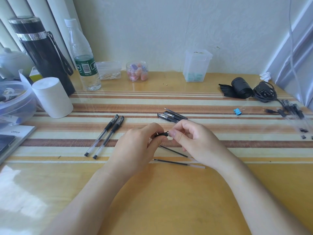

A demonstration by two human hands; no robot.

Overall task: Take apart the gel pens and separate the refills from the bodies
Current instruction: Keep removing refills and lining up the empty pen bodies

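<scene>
My left hand (142, 146) and my right hand (191, 141) meet at the table's middle, and both pinch a short black pen grip section (163, 134) held level between them. Two whole gel pens (105, 135) with clear barrels lie side by side to the left. Two bare refills (176, 156) lie under and just in front of my hands. Behind my right hand lie two black pen caps (169, 117) and a thin refill (176, 113). More pen parts (293, 112) lie blurred at the far right.
A white cylinder (52, 97), a black flask (42, 53) and a water bottle (84, 56) stand at back left. Jars (137, 71) and a clear box (196, 67) line the wall. A blue binder clip (238, 111), black roll (240, 88) and cable (265, 93) sit at right.
</scene>
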